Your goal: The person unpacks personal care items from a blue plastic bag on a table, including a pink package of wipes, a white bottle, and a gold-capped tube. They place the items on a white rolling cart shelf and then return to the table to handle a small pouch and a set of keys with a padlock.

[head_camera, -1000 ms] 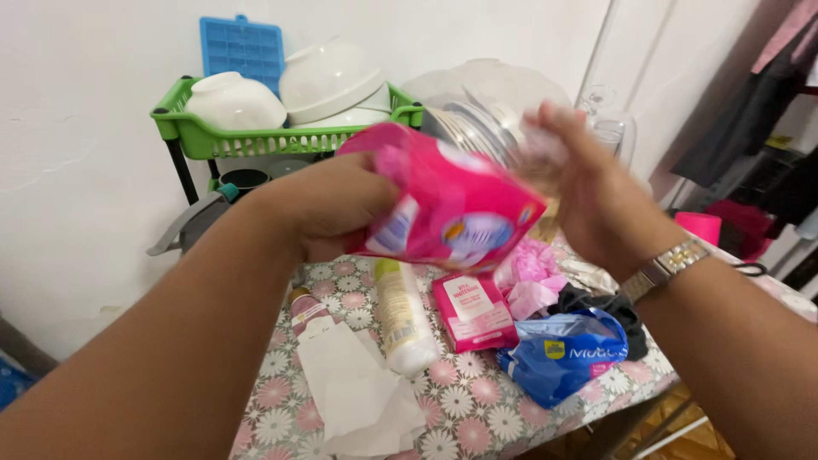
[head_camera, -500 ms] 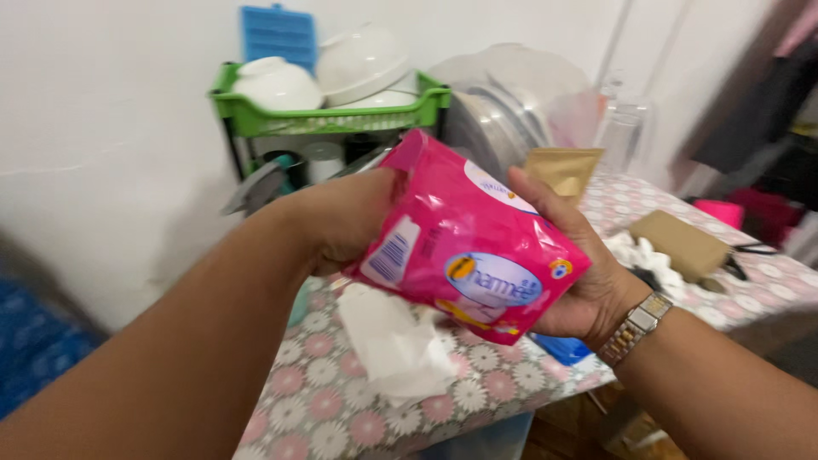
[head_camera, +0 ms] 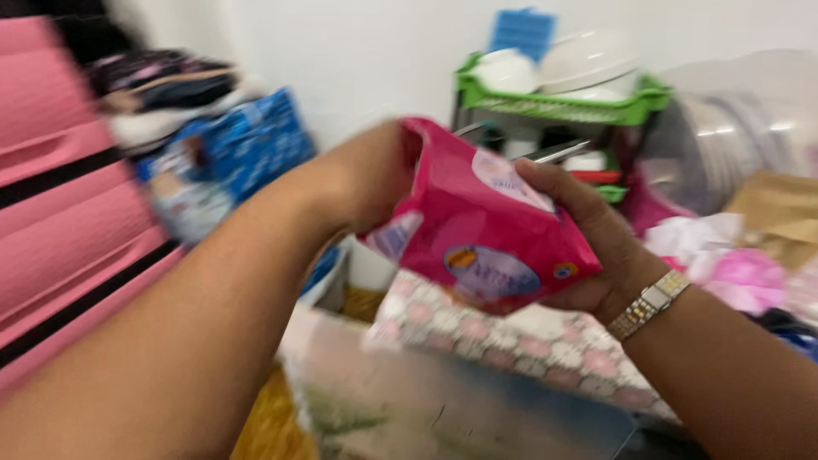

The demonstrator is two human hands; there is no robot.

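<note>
Both hands grip a pink plastic packet (head_camera: 481,230) held up in the air in front of the person, above the near edge of the worktop (head_camera: 511,341) with its flowered cloth. The left hand (head_camera: 371,179) clasps the packet's upper left end, fingers wrapped round it, while the right hand (head_camera: 588,247) cradles it from behind and below, fingertips curled over the top edge — a metal wristwatch (head_camera: 652,302) sits on that wrist. The packet is tilted, its round printed label facing the camera. Behind it stands a green dish rack (head_camera: 554,106) carrying white bowls (head_camera: 588,60) and a blue tray (head_camera: 521,30) against the white wall. To the right lie crumpled pink and white wrappers (head_camera: 741,273) and a brown paper bag (head_camera: 780,209) on the worktop. At the far left is a pink drawer unit (head_camera: 60,213), and beside it a blue patterned bag (head_camera: 243,145) — the whole view is blurred, so finer detail cannot be made out.
</note>
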